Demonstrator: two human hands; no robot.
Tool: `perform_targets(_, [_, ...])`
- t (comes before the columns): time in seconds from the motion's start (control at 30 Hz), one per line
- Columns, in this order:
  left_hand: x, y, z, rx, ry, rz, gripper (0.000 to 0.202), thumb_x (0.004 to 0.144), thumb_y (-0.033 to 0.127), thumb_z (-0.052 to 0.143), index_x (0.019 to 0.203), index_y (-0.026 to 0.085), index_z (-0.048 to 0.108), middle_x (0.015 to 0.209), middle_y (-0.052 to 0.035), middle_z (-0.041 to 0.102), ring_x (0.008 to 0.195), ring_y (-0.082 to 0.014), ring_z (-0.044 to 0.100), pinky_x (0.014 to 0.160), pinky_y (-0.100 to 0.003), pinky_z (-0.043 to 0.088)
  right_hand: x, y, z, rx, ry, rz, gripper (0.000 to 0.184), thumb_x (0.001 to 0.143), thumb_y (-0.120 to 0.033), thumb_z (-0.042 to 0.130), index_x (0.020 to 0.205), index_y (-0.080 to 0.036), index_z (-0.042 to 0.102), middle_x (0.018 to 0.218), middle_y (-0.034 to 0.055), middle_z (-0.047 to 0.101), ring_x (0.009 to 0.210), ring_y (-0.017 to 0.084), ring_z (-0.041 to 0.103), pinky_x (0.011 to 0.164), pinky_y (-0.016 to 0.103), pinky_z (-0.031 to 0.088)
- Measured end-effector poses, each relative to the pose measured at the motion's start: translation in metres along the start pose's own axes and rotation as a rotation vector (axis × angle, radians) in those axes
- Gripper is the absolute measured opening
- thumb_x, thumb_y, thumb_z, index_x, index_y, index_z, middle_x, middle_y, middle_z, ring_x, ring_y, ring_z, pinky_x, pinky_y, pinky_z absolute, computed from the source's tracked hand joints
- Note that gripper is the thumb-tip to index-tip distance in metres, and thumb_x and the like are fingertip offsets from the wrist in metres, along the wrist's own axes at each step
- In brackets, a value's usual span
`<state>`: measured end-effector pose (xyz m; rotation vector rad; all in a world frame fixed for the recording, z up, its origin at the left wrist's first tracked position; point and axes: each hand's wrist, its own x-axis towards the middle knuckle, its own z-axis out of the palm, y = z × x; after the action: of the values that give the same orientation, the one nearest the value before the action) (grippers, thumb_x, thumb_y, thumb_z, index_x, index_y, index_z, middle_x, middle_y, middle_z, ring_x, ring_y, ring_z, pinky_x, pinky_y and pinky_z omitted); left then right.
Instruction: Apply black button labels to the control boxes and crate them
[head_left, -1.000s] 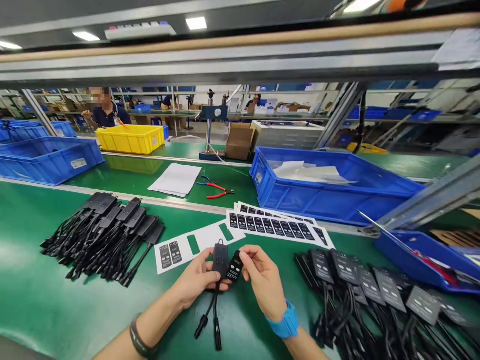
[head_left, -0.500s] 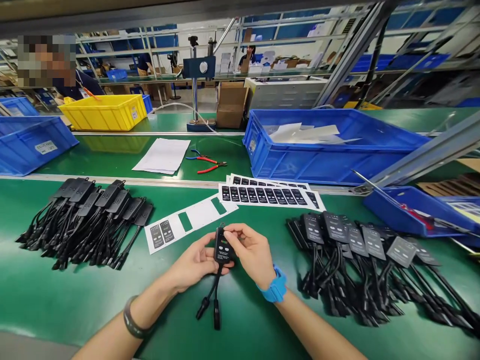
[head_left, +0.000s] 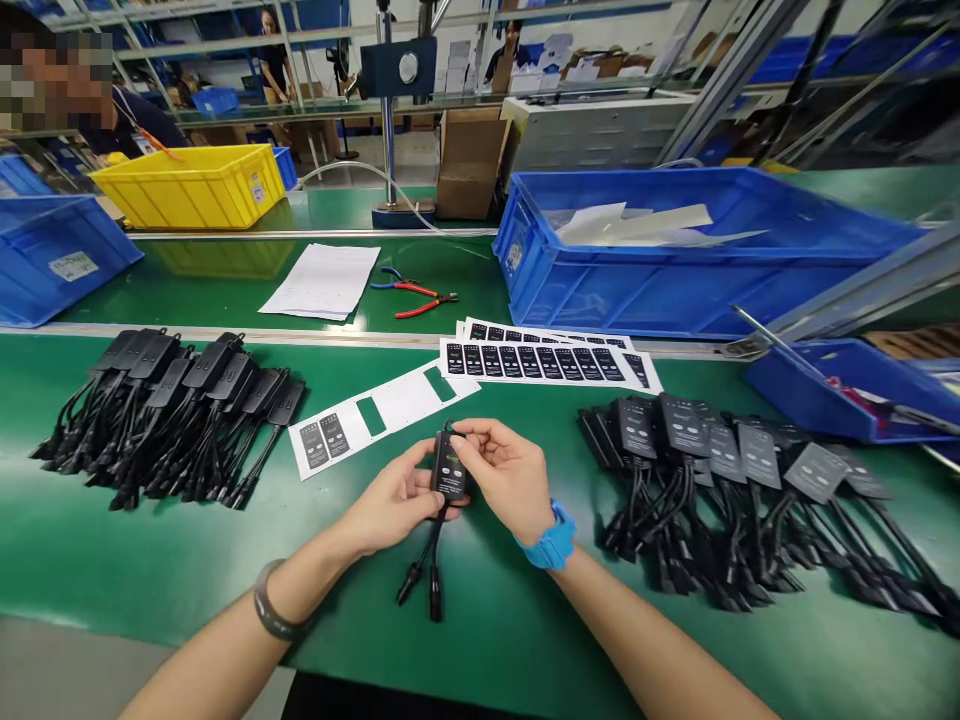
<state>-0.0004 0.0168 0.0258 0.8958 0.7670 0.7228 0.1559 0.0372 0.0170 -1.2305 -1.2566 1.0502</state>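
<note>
A small black control box (head_left: 450, 475) with a printed label faces up over the green table, its two short plugged cables hanging toward me. My left hand (head_left: 397, 503) grips it from the left side, thumb near the lower edge and fingers behind. At the upper end, my right hand (head_left: 514, 482) pinches the box, thumb on the label face. Just beyond lies a partly used label sheet (head_left: 405, 398) with two black labels at its left end and cut-out gaps. Fuller label sheets (head_left: 536, 362) overlap behind it.
Boxes without visible labels (head_left: 217, 370) are heaped at left, labelled ones (head_left: 686, 425) at right. Red-and-blue-handled pliers (head_left: 420, 295) and white paper (head_left: 322, 282) lie behind. A large blue bin (head_left: 637, 290), a yellow bin (head_left: 187, 190) and a small blue tray (head_left: 832, 390) stand around. A co-worker (head_left: 127, 120) is at far left.
The camera view has tilted down a little, so the scene sits higher. Both hands keep hold of the box, with the right thumb still on its upper face.
</note>
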Motion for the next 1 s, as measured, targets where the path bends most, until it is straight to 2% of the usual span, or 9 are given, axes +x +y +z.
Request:
perform_targets(0.17, [-0.001,0.002,0.001,0.02,-0.007,-0.02,0.058,0.078,0.025,0.072,0.129,0.017,0.044,0.092,-0.0089,0.069,0.092,-0.0251,0.07,0.086,-0.039,0.053,-0.001,0.004,-0.001,-0.092,0.013,-0.074,0.018,0.082,-0.033,0.065,0.091,-0.018,0.068,0.065,-0.003,0.051,0.055,0.01,0.049,0.051,0.023,0.045])
perform_targets(0.3, [-0.001,0.004,-0.001,-0.024,-0.012,-0.017,0.054,0.077,0.027,0.075,0.123,0.018,0.047,0.091,-0.0084,0.07,0.089,-0.026,0.071,0.084,-0.04,0.054,0.002,0.006,-0.004,-0.211,0.007,-0.15,0.022,0.084,-0.033,0.063,0.102,-0.021,0.064,0.079,-0.0004,0.05,0.063,0.012,0.049,0.055,0.024,0.048])
perform_targets(0.43, [0.001,0.005,-0.006,-0.147,0.053,0.014,0.045,0.082,0.035,0.069,0.118,0.017,0.049,0.094,-0.01,0.071,0.081,-0.0239,0.072,0.081,-0.04,0.055,0.002,0.009,-0.002,-0.197,-0.152,-0.077,0.053,0.079,-0.035,0.069,0.127,-0.022,0.052,0.096,0.0035,0.051,0.073,0.015,0.052,0.057,0.026,0.051])
perform_targets(0.53, [0.004,0.004,-0.008,-0.194,0.122,0.071,0.041,0.085,0.037,0.063,0.118,0.017,0.049,0.098,-0.0095,0.071,0.08,-0.0214,0.071,0.077,-0.036,0.056,-0.002,0.009,0.002,-0.234,-0.308,-0.101,0.073,0.073,-0.036,0.075,0.138,-0.024,0.045,0.11,0.0075,0.055,0.093,0.021,0.057,0.074,0.034,0.055])
perform_targets(0.6, [0.006,0.003,-0.009,-0.145,0.168,0.084,0.042,0.085,0.038,0.063,0.119,0.018,0.049,0.097,-0.008,0.071,0.079,-0.0204,0.071,0.075,-0.034,0.056,-0.004,0.01,0.004,-0.221,-0.364,-0.123,0.068,0.079,-0.035,0.069,0.141,-0.024,0.044,0.119,0.0097,0.058,0.101,0.024,0.059,0.084,0.039,0.054])
perform_targets(0.67, [0.007,0.0,-0.009,-0.045,0.213,0.095,0.043,0.085,0.041,0.063,0.12,0.019,0.048,0.097,-0.0069,0.07,0.076,-0.0192,0.07,0.073,-0.034,0.057,-0.005,0.011,0.005,-0.179,-0.372,-0.116,0.053,0.09,-0.031,0.054,0.141,-0.022,0.045,0.123,0.011,0.061,0.099,0.022,0.062,0.085,0.038,0.054])
perform_targets(0.73, [0.008,-0.005,-0.008,0.08,0.243,0.122,0.043,0.087,0.042,0.061,0.12,0.02,0.047,0.093,-0.0054,0.07,0.071,-0.0176,0.07,0.07,-0.032,0.058,-0.006,0.013,0.005,-0.144,-0.348,-0.091,0.047,0.093,-0.027,0.045,0.14,-0.021,0.047,0.119,0.0102,0.065,0.094,0.021,0.065,0.083,0.036,0.055])
perform_targets(0.87, [0.007,-0.014,-0.009,0.253,0.263,0.174,0.035,0.09,0.041,0.055,0.117,0.021,0.047,0.08,-0.0015,0.07,0.064,-0.0162,0.068,0.064,-0.029,0.057,-0.006,0.016,0.006,-0.124,-0.297,-0.072,0.043,0.088,-0.022,0.049,0.131,-0.021,0.055,0.101,0.006,0.07,0.083,0.019,0.066,0.076,0.033,0.056])
perform_targets(1.0, [0.009,-0.018,-0.009,0.243,0.282,0.177,0.034,0.09,0.041,0.055,0.116,0.021,0.048,0.08,-0.0011,0.07,0.063,-0.016,0.067,0.064,-0.029,0.057,-0.009,0.017,0.009,-0.193,-0.284,-0.114,0.043,0.091,-0.021,0.046,0.132,-0.022,0.054,0.099,0.0055,0.068,0.078,0.018,0.064,0.073,0.033,0.056])
